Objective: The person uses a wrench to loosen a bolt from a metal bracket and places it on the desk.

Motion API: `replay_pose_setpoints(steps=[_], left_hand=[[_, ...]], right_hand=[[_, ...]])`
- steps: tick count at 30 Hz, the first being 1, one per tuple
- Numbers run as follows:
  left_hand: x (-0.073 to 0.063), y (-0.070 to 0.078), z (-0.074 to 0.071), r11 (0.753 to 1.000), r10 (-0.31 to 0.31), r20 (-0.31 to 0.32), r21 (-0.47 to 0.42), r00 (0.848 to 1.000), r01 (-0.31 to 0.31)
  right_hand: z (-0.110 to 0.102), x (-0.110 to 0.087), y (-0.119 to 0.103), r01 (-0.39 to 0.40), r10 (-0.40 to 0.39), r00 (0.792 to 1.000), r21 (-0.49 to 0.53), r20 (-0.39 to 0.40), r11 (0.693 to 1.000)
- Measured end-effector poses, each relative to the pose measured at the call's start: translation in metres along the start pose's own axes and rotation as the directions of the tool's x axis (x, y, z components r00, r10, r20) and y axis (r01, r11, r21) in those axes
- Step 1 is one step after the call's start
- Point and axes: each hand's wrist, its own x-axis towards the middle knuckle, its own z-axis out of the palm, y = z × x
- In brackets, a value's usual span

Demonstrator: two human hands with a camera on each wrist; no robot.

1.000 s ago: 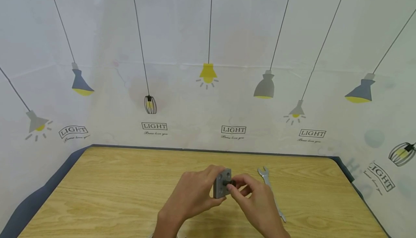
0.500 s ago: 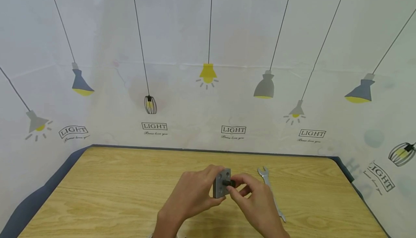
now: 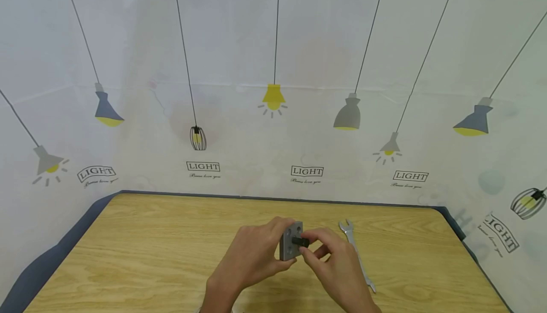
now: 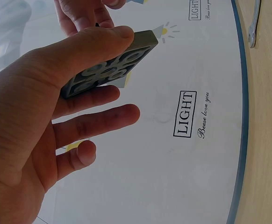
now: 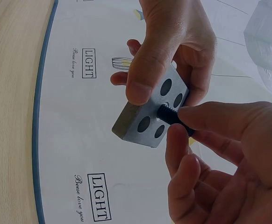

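My left hand (image 3: pixel 252 251) grips a small grey metal block (image 3: pixel 287 242) by its edges, thumb on one side and fingers on the other. Round holes dot the block's face, as the right wrist view shows. A black threaded bolt (image 5: pixel 166 113) stands out of the middle hole. With thumb and fingertips, my right hand (image 3: pixel 335 258) pinches the bolt's outer end. In the left wrist view the block's other side shows recessed round shapes, and the left hand's lower fingers (image 4: pixel 103 122) extend loosely away from it.
A silver open-ended wrench (image 3: pixel 358 255) lies on the wooden table (image 3: pixel 149 251), just right of my right hand. Behind the table's dark blue edge rises a pale wall covering (image 3: pixel 239 128) printed with lamps.
My right fingertips shift slightly around the bolt, and more of its black outer end now shows between them. The left hand and block stay nearly still.
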Motion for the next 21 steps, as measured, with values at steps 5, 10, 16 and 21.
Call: replay_pose_setpoints(steps=[5, 10, 16, 21], left_hand=[[-0.0001, 0.0000, 0.0004, 1.000, 0.006, -0.009, 0.008, 1.000, -0.006], [-0.0004, 0.0003, 0.0004, 1.000, 0.010, -0.016, 0.008, 1.000, -0.010], [-0.0008, 0.0002, -0.0002, 1.000, 0.002, -0.012, 0.000, 1.000, -0.002], [-0.0008, 0.0001, -0.0004, 1.000, -0.006, -0.003, 0.001, 1.000, 0.006]], right_hand=[[-0.0001, -0.0001, 0.0002, 0.016, -0.017, 1.000, -0.010, -0.009, 1.000], [-0.0002, -0.0002, 0.0009, 0.031, -0.031, 0.999, -0.022, -0.009, 0.999], [-0.0001, 0.0002, 0.0011, 0.010, -0.009, 1.000, -0.003, 0.009, 1.000], [-0.0006, 0.0013, 0.0013, -0.036, 0.035, 0.999, 0.032, 0.031, 0.999]])
